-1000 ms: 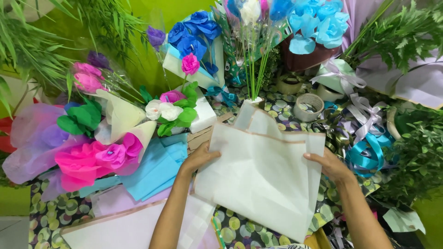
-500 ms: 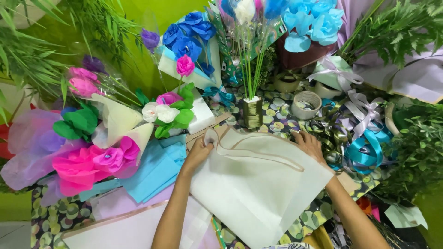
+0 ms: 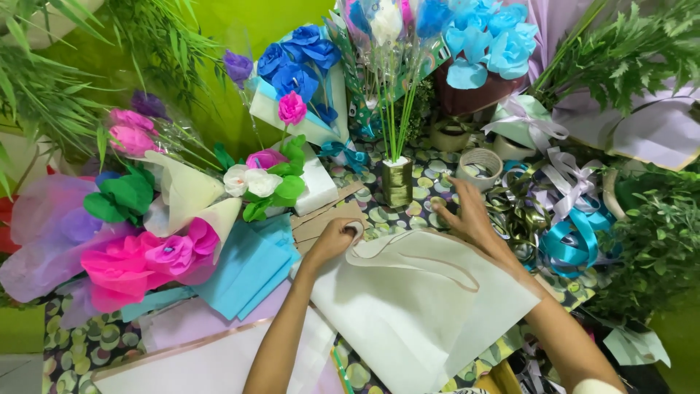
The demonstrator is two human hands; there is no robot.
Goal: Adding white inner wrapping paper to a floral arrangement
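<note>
A big cream wrapping sheet (image 3: 423, 314) lies on the tabletop near its front edge, w/ its top part folded over in a curve. The left hand (image 3: 337, 239) is clenched on the sheet's top left corner, pinching the fold. The right hand (image 3: 470, 215) lies w/ its fingers spread just past the sheet's top right edge, pressing down on the dotted tabletop cloth (image 3: 430, 193); it's grasping nothing.

Right behind the sheet stands a small gold vase (image 3: 397, 182) w/ tall green stems and blue and white paper flowers. Near the right hand is a tape roll (image 3: 478, 166) and a pile of ribbons (image 3: 561, 219), green, white and blue. Toward the left edge lie blue paper sheets (image 3: 248, 266), a pink paper flower (image 3: 142, 266) and a white flower bunch (image 3: 255, 182).

What could go wrong, I think: the vase is thin and tall, so a bump from a hand or from the sheet lifting up could tip it. The fold is only held at one corner, so it may spring open or crease badly. The loose ribbons are v. close to the right hand and could get caught under the sheet.
</note>
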